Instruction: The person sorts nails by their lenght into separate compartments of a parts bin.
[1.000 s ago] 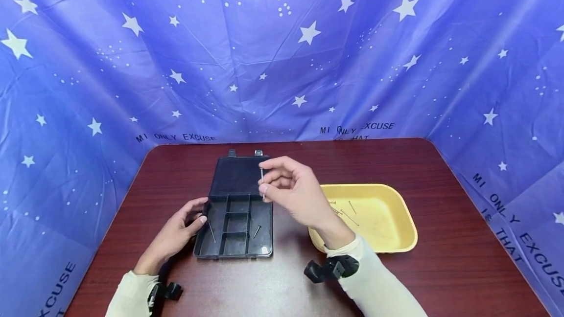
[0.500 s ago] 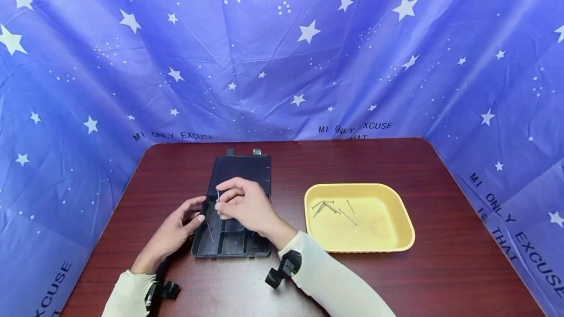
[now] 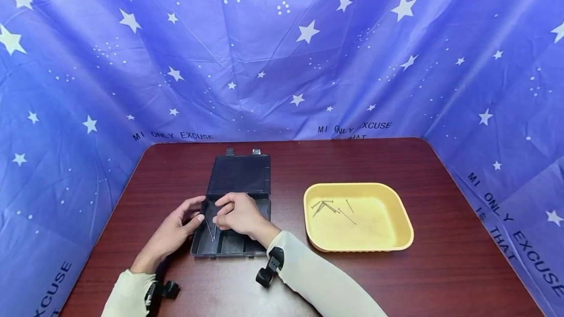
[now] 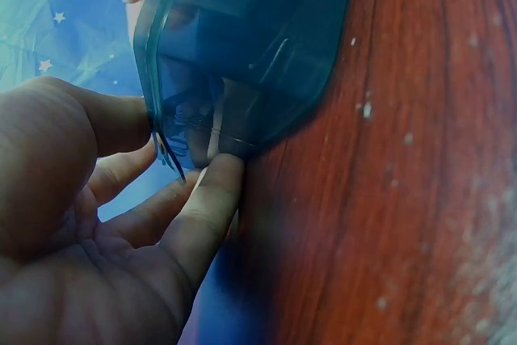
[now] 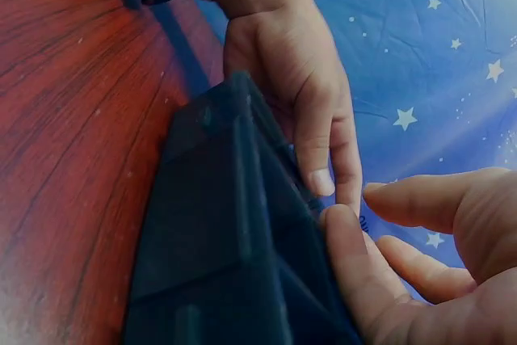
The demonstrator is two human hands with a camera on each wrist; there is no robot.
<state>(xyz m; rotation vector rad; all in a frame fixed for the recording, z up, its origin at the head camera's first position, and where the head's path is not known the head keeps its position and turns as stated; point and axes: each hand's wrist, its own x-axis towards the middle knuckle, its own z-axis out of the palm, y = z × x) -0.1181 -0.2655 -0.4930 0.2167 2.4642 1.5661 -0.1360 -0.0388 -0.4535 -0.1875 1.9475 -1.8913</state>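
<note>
A black compartment box (image 3: 239,175) lies on the table with its lid laid back. At its left edge my left hand (image 3: 169,234) holds the wall between thumb and fingers; the left wrist view shows the thumb (image 4: 125,123) against the rim. My right hand (image 3: 242,216) is over the left long compartment, thumb and index finger apart, and no nail shows between them in the right wrist view. Under these fingertips, thin nails (image 3: 210,231) lie in that compartment, partly covered. The right hand hides much of the other compartments.
To the right stands a yellow tray (image 3: 387,247) with several nails (image 3: 326,206) in its left part. The dark red table (image 3: 282,165) carries both containers. Behind it hangs a blue star-patterned curtain (image 3: 264,53).
My right hand has moved left from beside the box and down into the left compartment. The nail it pinched is let go there. My left hand keeps its place on the box.
</note>
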